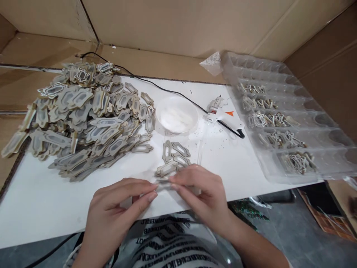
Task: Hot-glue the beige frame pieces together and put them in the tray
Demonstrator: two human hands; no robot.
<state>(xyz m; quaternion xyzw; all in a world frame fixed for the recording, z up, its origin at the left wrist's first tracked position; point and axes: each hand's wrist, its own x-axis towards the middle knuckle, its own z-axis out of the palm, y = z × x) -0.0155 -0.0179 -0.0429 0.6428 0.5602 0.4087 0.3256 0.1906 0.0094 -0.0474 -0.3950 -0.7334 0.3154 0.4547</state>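
Clear plastic compartment tray (334, 163) holds ornate tan cutouts (297, 162). Left hand (117, 208) and right hand (203, 193) both pinch one flat tan frame piece (164, 183) between fingertips.

Two hands are working at the near edge of the one table (41, 201): a left hand (117, 208) and a right hand (203, 193), pinching one flat piece (163, 183) between them. Four loose frame cut-outs (173, 158) are lying just beyond the fingers. One big heap (83, 115) is sprawling at the left, too many to count. One white dish (176, 114), one glue gun (220, 111), one black cable (156, 85) and one clear tray (279, 69) are sitting further right, five of its rows holding ornate pieces (273, 120).
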